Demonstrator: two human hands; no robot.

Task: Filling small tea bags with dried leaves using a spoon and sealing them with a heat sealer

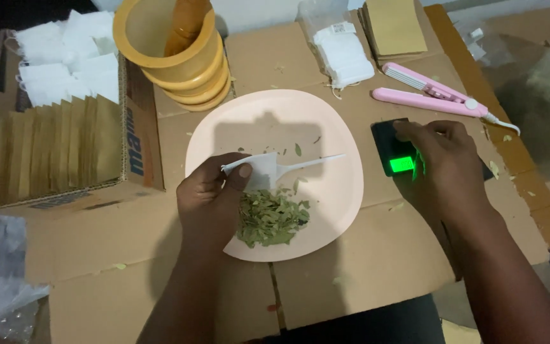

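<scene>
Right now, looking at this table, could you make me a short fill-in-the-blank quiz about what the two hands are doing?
1. The left hand holds a white fork and a small white ____.
2. The dried green leaves lie on a pale pink ____.
3. The right hand rests on a small black device whose screen glows ____.
4. Behind that device lies a pink ____.

Missing words: bag; plate; green; sealer

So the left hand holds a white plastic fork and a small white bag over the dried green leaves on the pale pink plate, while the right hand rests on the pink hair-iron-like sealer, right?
Not quite. In the head view the right hand rests on the small black scale with its green lit display, not the pink sealer, which lies untouched behind it. The rest is correct.
</scene>
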